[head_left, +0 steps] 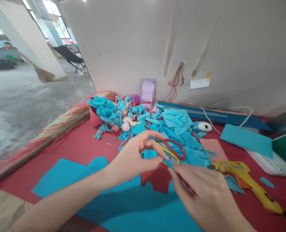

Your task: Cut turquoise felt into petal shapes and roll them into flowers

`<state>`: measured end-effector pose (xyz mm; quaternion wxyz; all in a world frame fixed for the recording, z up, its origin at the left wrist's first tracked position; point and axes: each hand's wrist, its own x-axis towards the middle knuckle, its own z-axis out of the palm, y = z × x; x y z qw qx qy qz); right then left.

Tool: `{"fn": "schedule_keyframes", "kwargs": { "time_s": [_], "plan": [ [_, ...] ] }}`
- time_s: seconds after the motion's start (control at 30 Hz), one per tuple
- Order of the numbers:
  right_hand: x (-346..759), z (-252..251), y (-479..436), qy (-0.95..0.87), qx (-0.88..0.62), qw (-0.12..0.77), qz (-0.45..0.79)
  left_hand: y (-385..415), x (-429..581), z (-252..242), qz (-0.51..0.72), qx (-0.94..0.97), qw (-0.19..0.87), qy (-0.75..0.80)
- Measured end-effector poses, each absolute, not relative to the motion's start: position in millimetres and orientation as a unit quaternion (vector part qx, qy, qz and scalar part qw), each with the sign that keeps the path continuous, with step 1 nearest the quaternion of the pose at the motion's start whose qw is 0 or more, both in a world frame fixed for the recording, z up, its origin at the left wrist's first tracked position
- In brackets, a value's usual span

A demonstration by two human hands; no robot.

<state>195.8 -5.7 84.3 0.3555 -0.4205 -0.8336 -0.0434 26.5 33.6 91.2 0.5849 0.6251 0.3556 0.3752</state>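
Note:
My left hand [133, 153] is curved, its thumb and a finger pinched on one end of a small blue crepe paper piece [168, 162]. The thumb and fingers of my right hand [201, 187] pinch the same piece from the other side. Just behind the fingers are scissors [179, 151] with one red and one yellow handle loop; their blades are hidden. Below both hands spreads a large blue sheet [128, 206] with a scalloped cut edge. A pile of blue paper cuttings [176, 122] lies beyond.
A pink holder [94, 119] with blue paper flowers [105, 109] stands at the back left beside small rosettes [121, 106]. To the right lie a yellow glue gun [242, 174], a white oval device [204, 126] and a folded blue stack [246, 140]. A broom [48, 138] edges the red table.

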Motion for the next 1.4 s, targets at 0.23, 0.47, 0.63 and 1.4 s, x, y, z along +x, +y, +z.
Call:
{"fn": "schedule_keyframes", "kwargs": {
  "time_s": [0.23, 0.47, 0.63, 1.4],
  "plan": [
    [201, 87, -8, -0.833, -0.429, 0.35, 0.009, 32, 27, 92, 0.39, 0.607, 0.605, 0.336],
    [206, 95, -11, -0.821, -0.458, 0.318, 0.121, 35, 26, 101, 0.449, 0.568, 0.625, 0.293],
    [206, 100, -10, -0.801, -0.472, 0.313, 0.195, 29, 28, 98, 0.36, 0.672, 0.566, 0.314],
    [195, 104, -11, -0.634, -0.473, 0.371, 0.486, 20, 35, 91, 0.455, 0.554, 0.621, 0.317]
  ]
}}
